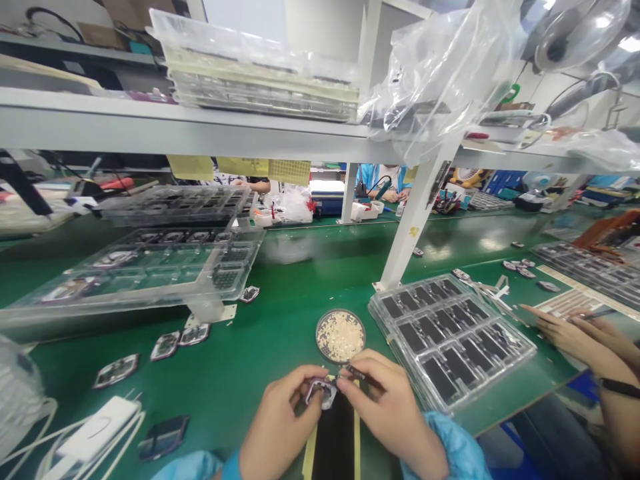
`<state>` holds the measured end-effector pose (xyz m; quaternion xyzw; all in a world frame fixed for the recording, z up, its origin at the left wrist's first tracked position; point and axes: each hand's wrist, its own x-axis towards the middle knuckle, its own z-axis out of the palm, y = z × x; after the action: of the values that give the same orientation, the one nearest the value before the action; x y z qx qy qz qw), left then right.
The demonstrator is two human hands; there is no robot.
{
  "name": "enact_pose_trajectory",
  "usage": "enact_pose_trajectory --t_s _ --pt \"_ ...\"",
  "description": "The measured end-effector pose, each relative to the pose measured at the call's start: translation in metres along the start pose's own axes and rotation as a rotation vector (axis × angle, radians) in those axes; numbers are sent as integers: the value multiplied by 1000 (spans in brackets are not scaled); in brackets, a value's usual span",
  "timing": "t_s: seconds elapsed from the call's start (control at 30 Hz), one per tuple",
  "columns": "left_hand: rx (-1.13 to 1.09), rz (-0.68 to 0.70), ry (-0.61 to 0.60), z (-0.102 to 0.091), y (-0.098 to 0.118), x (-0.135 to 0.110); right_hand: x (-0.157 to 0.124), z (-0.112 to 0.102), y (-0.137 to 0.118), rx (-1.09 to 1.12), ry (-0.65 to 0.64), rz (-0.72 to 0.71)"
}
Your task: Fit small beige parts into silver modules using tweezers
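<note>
My left hand [287, 410] grips a small rounded device housing [325, 393] with a pale inside and a purplish rim. My right hand [383, 403] is closed, thumb and forefinger pinched at the housing's right edge. A small dark strip-like part [356, 371] shows between its fingers; its exact kind is too small to make out. Beneath both hands lies a black mat strip [337, 440] edged with yellow tape. Just beyond them stands a round dish [320, 357] filled with tiny cream-coloured pieces.
A clear tray of dark screens [453, 340] sits to the right. A co-worker's hands [575, 333] are at far right. On the left lie several housings [117, 370], a dark phone-like slab [164, 437], a white cabled box [100, 427] and stacked clear trays [240, 257]. A shelf post [415, 220] rises ahead.
</note>
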<state>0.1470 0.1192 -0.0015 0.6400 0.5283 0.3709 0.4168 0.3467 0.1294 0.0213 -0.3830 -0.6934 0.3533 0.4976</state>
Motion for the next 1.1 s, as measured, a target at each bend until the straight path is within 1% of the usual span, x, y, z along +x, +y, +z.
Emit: enact_pose_trajectory --t_s 0.07,0.13,0.37,0.5,0.6,0.73,0.83,0.93,1.03,1.1 --pt "1 6 -1 0 1 -1 1 0 -1 -38 -32 -61" --pt "-10 1 0 0 2 -2 0 1 0 -83 -58 -87" --pt "7 -18 0 0 5 -2 -2 3 8 -98 -112 -110" --pt "30 -24 10 0 3 -2 0 3 10 -102 -159 -134" --pt "58 1 14 0 0 -3 2 2 8 -100 -173 -101" --pt "125 50 13 -1 0 -3 9 -1 1 -109 -211 -6" --pt "149 48 17 -3 1 -2 13 -5 -2 -134 -241 25" --pt "106 1 8 -3 3 -1 13 -9 -1 -126 -174 56" --pt "-74 -95 -26 -2 4 1 10 -12 2 -79 -67 130" --pt "-204 -147 -48 0 4 2 7 -14 4 -33 -31 180"
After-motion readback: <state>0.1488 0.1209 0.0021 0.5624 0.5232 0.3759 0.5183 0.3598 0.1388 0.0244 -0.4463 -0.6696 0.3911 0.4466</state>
